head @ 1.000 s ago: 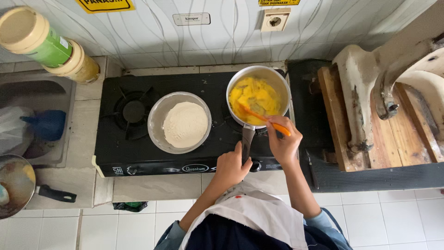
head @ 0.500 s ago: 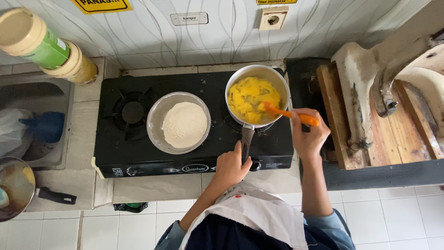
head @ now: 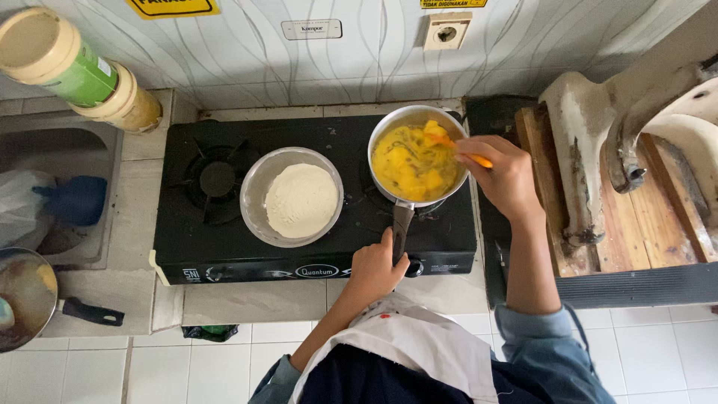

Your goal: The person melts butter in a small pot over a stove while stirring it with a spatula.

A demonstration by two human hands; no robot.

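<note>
Stirring step was in hand. Right hand (head: 507,179) was clamped on an orange spatula (head: 449,144), its tip down in the yellow mix (head: 413,164) at the far right side of the pan (head: 416,155). Left hand (head: 374,268) was closed round the pan handle (head: 400,228), holding the pan steady on the right burner of the black stove (head: 224,247). So the pan sat just ahead of the left hand and just left of the right hand.

Left of the pan, touching or nearly touching it, was a steel bowl (head: 258,176) of white flour (head: 301,200), not held by either hand. Left burner (head: 218,179) was bare. Well left of both hands: sink (head: 45,142), two jars (head: 82,75), a second pot (head: 26,295) on the bench (head: 247,299).

Judgement: mix looked lumpy and not uniform, so stirring seemed part done. Next move likely called for sweeping the spatula back across the pan bottom while the left hand kept a firm grip, so the pan would not slide or tip on the burner.
</note>
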